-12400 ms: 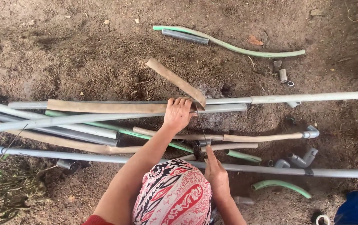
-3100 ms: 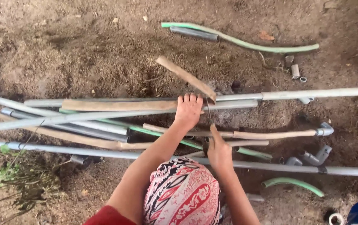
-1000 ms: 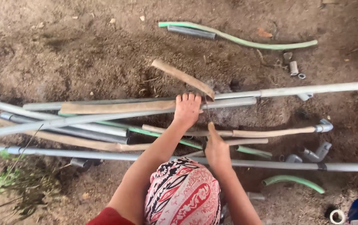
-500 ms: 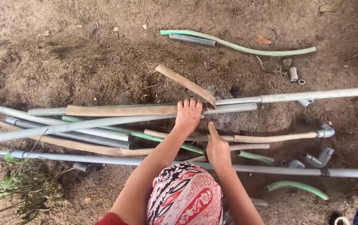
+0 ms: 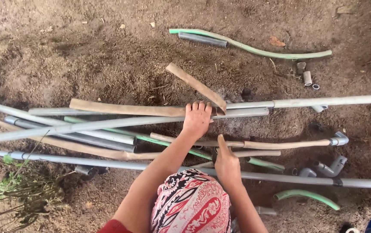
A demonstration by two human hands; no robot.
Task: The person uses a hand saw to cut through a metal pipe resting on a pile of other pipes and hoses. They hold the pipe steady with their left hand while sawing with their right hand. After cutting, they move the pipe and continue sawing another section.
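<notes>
Head view: a person crouches over a heap of pipes on bare brown earth.
Left hand: pressed flat, fingers spread, on the long grey plastic pipe running left to right through the heap.
Right hand: lies on the tan hose and a lower grey pipe; whether it grasps anything cannot be told.
Head covering: red-and-white patterned cloth at bottom centre.
Nearby: a flat tan strip just beside the left hand, a green curved hose well apart at top, grey elbow fittings at right.
</notes>
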